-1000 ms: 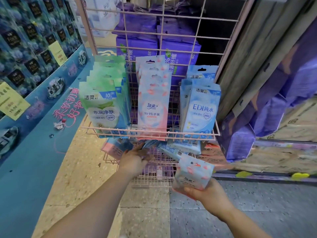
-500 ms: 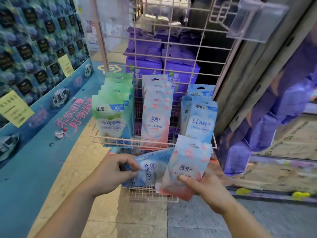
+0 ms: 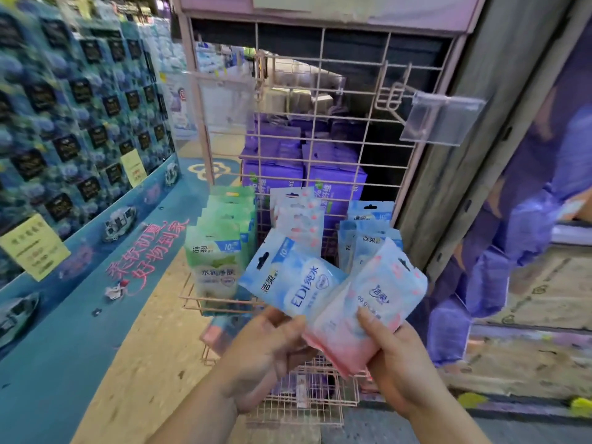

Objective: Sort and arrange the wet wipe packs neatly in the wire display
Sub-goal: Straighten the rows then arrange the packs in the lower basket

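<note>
Right hand (image 3: 395, 357): our fingers and thumb pinch the pink pack (image 3: 368, 302) by its lower end.
Left hand (image 3: 272, 344): our fingers curl round the bottom of the blue pack (image 3: 293, 278).
Lower basket (image 3: 307, 395): we judge some packs remain unsorted here.
Upper shelf (image 3: 195, 298): green row (image 3: 221, 245), pink row (image 3: 298, 216) and blue row (image 3: 368, 232) already stand upright; our two packs still need filing.

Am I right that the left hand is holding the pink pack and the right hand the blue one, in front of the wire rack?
Not quite: the head view shows them swapped. The left hand holds the blue pack and the right hand the pink pack. Both are indeed in front of the wire rack.
</note>
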Demonstrator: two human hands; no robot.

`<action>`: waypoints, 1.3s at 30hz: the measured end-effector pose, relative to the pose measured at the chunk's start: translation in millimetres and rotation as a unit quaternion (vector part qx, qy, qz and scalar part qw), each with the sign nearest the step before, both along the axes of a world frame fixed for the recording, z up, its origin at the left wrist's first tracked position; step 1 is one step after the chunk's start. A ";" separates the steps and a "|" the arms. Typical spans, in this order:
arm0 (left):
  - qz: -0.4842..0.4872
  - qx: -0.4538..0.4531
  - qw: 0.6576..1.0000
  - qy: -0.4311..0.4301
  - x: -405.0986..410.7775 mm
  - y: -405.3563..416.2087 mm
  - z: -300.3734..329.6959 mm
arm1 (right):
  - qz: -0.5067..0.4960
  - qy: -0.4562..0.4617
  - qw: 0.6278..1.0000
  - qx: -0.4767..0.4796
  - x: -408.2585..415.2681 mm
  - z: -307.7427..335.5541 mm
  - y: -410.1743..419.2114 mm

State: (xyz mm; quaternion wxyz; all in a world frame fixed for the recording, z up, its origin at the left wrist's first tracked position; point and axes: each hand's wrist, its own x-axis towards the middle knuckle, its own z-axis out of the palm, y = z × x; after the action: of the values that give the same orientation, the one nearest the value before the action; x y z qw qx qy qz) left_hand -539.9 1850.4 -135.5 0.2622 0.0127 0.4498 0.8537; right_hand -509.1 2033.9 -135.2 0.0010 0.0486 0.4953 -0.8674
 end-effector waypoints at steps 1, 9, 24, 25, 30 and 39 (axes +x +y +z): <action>0.028 -0.018 0.999 0.000 3.0 8.0 -2.3 | 0.018 0.000 1.000 0.015 0.4 0.4 -4.7; 0.126 -0.204 0.955 0.174 -36.4 14.0 21.9 | -0.033 -0.003 0.997 0.065 3.8 14.0 22.9; 0.083 -0.482 0.800 0.348 -47.9 66.4 36.8 | -0.134 0.010 0.953 0.272 -0.5 28.4 47.1; 0.109 -0.471 0.807 0.339 -43.3 55.5 37.6 | -0.124 0.013 0.949 0.291 -8.9 30.8 37.8; 0.208 -0.469 0.800 0.312 -27.6 13.0 27.8 | -0.067 0.039 0.907 0.413 -52.6 42.2 -14.8; 0.119 -0.499 0.839 0.180 -50.9 19.1 42.4 | -0.061 0.013 0.827 0.559 -76.6 53.6 -36.7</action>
State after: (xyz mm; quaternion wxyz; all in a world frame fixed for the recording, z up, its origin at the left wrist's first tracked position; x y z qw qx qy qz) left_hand -590.8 1869.5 -93.1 0.0441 -0.0202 0.8520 0.5212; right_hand -585.6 1997.3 -81.6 -0.0856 0.0595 0.8915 -0.4409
